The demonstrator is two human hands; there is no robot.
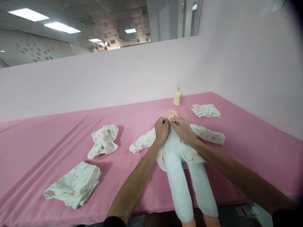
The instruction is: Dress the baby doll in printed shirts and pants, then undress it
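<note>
A baby doll [179, 183] in white leggings lies on its back, legs toward me and feet past the near edge. It wears an open white jacket [192, 153] with small prints, its sleeves spread to both sides. At the doll's neck, my left hand [162, 130] and my right hand [182, 128] meet, fingertips pinched on a thin white tie string [169, 119] that forms a small loop. Both hands are closed. The doll's head shows only in part behind my fingers.
A pink-covered table [132, 116] runs along a white wall. Left of the doll lie a crumpled printed cloth [105, 140] and a folded printed cloth stack [74, 184]. Behind it stand a pale yellow pump bottle [178, 97] and another folded cloth [205, 111].
</note>
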